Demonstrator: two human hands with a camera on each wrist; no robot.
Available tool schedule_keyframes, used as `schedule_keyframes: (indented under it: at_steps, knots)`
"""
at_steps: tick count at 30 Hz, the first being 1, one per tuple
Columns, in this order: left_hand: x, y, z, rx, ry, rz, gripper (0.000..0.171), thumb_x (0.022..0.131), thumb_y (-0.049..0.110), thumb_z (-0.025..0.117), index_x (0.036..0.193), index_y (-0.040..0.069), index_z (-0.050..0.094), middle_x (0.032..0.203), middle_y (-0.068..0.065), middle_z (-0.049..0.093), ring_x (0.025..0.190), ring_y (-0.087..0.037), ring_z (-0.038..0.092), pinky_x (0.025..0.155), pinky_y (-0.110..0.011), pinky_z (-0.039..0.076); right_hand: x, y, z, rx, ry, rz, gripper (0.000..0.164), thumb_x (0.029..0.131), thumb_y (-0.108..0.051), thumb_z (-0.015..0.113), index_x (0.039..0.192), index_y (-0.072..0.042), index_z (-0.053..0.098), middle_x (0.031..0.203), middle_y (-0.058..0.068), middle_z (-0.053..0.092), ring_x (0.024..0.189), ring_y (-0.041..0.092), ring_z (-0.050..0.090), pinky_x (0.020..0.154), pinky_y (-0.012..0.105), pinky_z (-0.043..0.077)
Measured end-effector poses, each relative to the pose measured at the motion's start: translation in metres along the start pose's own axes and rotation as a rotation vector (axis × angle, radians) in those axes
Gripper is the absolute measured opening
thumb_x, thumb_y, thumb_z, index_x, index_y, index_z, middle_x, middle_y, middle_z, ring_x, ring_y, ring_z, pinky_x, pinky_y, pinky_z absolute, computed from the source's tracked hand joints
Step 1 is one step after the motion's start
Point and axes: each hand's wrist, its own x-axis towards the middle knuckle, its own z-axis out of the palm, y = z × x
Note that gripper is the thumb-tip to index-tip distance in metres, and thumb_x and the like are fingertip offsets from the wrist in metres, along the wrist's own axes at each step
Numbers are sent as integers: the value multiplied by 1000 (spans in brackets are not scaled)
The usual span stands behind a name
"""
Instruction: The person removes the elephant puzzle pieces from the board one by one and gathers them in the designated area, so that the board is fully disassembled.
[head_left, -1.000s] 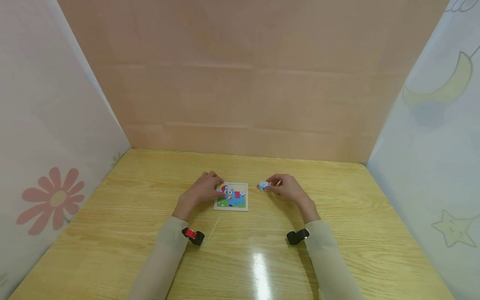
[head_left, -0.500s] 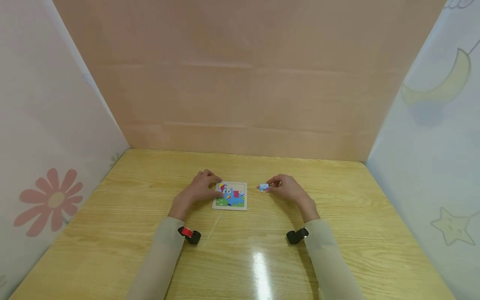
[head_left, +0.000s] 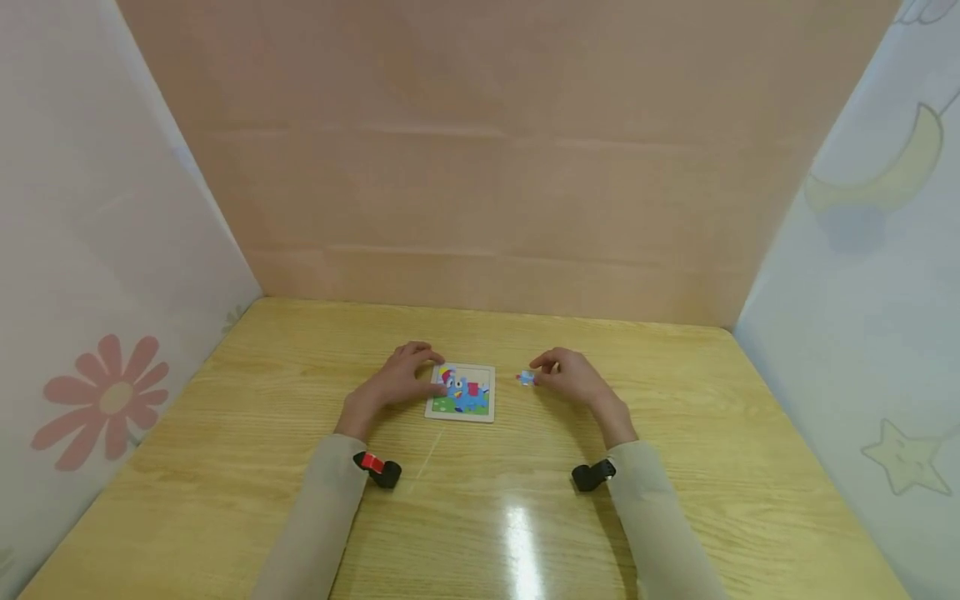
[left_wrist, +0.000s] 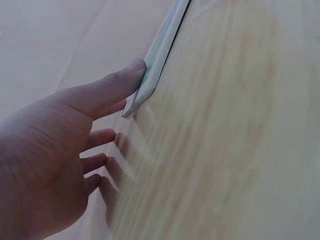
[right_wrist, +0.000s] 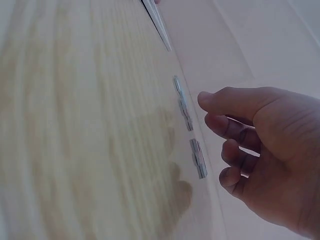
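My left hand (head_left: 401, 377) holds the left side of a small square jigsaw puzzle board (head_left: 465, 419), thumb over its face and index finger at the top-left corner. The board has a pale frame and a blue animal picture, with a bare patch at the upper right. In the left wrist view the thumb lies on the board (left_wrist: 159, 65) while the other fingers reach down beside it. My right hand (head_left: 573, 377), loosely bent, hovers over light blue and red puzzle pieces (head_left: 527, 378). Two flat pieces (right_wrist: 183, 105) lie apart from its fingertips in the right wrist view.
Both hands work on a light wood-grain table (head_left: 480, 517). A brown paper-like backdrop (head_left: 480, 167) stands along its far edge, with patterned pale panels (head_left: 97, 250) at the sides. A black wrist camera (head_left: 592, 475) sits on the right cuff.
My right hand has shifted slightly left, covering more of the puzzle pieces. The left hand and the board sit slightly further left than one second ago.
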Motion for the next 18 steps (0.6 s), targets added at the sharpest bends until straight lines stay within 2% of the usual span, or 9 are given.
schedule_keyframes:
  at_steps: [9, 18]
  knots:
    - [3, -1, 0, -5, -8, 19, 66, 84, 51, 74, 140, 22, 55, 160, -10, 30, 150, -36, 19, 118, -63, 23, 5, -14, 8, 6, -25, -47, 20, 94, -15, 65, 111, -7, 72, 93, 5, 64, 77, 17, 52, 67, 29, 46]
    - [0, 0, -1, -34, -14, -3, 63, 84, 48, 75, 138, 22, 57, 160, -7, 29, 150, -34, 18, 118, -64, 23, 17, -34, 14, -48, -49, -100, 21, 94, -14, 64, 112, -5, 72, 92, 5, 65, 79, 16, 53, 68, 27, 46]
